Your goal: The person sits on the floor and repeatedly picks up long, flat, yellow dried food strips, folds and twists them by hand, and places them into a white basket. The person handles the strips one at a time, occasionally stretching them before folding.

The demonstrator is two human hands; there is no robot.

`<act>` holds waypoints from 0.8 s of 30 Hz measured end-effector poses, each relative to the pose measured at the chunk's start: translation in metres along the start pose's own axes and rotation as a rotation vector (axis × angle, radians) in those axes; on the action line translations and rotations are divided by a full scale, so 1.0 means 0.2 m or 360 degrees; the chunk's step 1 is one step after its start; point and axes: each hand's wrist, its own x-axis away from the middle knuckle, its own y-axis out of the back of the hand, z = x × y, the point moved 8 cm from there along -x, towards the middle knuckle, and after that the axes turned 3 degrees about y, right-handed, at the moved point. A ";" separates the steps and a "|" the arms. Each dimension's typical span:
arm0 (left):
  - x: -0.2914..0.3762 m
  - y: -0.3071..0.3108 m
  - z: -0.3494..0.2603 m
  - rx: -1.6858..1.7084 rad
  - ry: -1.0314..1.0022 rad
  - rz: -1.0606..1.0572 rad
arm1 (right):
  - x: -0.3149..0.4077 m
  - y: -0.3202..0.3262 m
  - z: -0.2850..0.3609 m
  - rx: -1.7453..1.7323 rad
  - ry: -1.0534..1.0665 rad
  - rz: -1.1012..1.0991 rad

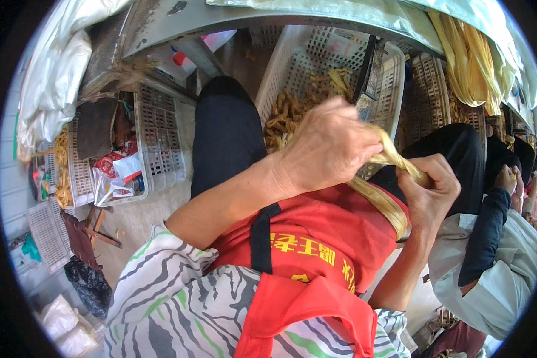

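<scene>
My left hand (329, 145) is slightly blurred and pinches one part of a yellowish plant-like strip (376, 201). The strip is wrapped around a narrow tapered piece, whose other end my right hand (429, 188) holds between thumb and fingers. A long tail of the strip hangs below both hands and lies across a red apron (313, 228). Under and beyond my left hand, a white perforated plastic crate (275, 67) holds many small brown knotted or wrapped pieces (286, 109). The exact core of the held piece is hidden.
A metal-framed table edge (250, 20) crosses above, with long yellow strips (470, 67) hanging at the right. A crate (161, 147) with plastic bags stands at the left. Co-workers sit at the right, one with a dark sleeve (485, 237). A dark plastic bag (88, 284) lies lower left.
</scene>
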 end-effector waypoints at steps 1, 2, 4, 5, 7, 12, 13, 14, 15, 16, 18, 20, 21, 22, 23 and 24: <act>0.02 -0.01 0.08 0.0344 0.0260 0.0063 | -0.01 0.00 0.04 0.0041 0.0138 -0.0037; 0.05 -0.04 0.16 0.0700 0.0494 0.0126 | -0.02 -0.01 0.07 -0.0056 0.0199 -0.0038; 0.09 -0.12 0.20 0.1195 0.0652 0.0284 | -0.01 -0.05 0.06 -0.0447 0.0089 -0.0039; 0.10 -0.13 0.21 0.1207 0.0640 0.0268 | 0.02 -0.10 0.02 -0.0710 -0.0128 0.0021; 0.10 -0.11 0.18 0.1320 0.0396 0.0128 | 0.10 -0.20 -0.06 -0.1077 -0.0518 0.0220; 0.12 -0.13 0.19 0.1203 0.0574 0.0088 | 0.09 -0.02 -0.19 -0.0748 -0.0407 0.0085; 0.14 -0.11 0.29 0.1449 0.0906 -0.0123 | 0.07 0.06 -0.24 -0.0802 -0.0475 -0.0147; 0.09 -0.03 0.29 0.1195 0.0769 -0.0286 | 0.03 0.12 -0.28 -0.0838 -0.0542 -0.0273; 0.06 0.03 0.34 0.0840 0.0804 -0.0389 | 0.01 0.12 -0.32 -0.0668 -0.0672 -0.0240; 0.00 0.07 0.32 0.0771 0.0619 -0.0446 | -0.04 0.12 -0.30 -0.0671 -0.0587 -0.0192; -0.09 0.08 0.39 0.0691 0.0620 -0.0373 | -0.12 0.09 -0.28 -0.0657 -0.0616 -0.0143; -0.09 0.09 0.41 0.0271 0.0601 -0.0250 | -0.12 0.09 -0.23 -0.0590 -0.0606 -0.0133; -0.05 0.08 0.42 0.0152 0.0716 -0.0203 | -0.09 0.11 -0.21 -0.0385 -0.0727 -0.0120; 0.01 0.10 0.43 0.0188 0.0808 -0.0274 | -0.06 0.15 -0.18 -0.0477 -0.0627 -0.0213; 0.11 0.09 0.47 0.0185 0.1112 -0.0196 | -0.01 0.18 -0.15 -0.0712 -0.0626 -0.0279; 0.09 0.11 0.33 -0.0066 0.0709 -0.0321 | 0.01 0.14 -0.10 -0.0616 -0.0462 -0.0122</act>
